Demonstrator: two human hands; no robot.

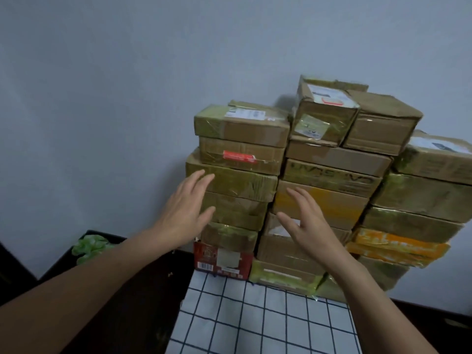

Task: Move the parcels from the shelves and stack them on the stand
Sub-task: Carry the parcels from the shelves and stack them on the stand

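Head view: checked cloth [255, 315] under stacked parcels [319, 175] against grey wall [127, 98]; both hands' fingers [201, 180] spread, seemingly empty.

The stand [268, 320] is covered by a white cloth with a dark grid. At its far edge, against the wall, sit the bottom parcels: a red box [222, 260] on the left, a yellow-green taped parcel [283, 275] beside it, touching.
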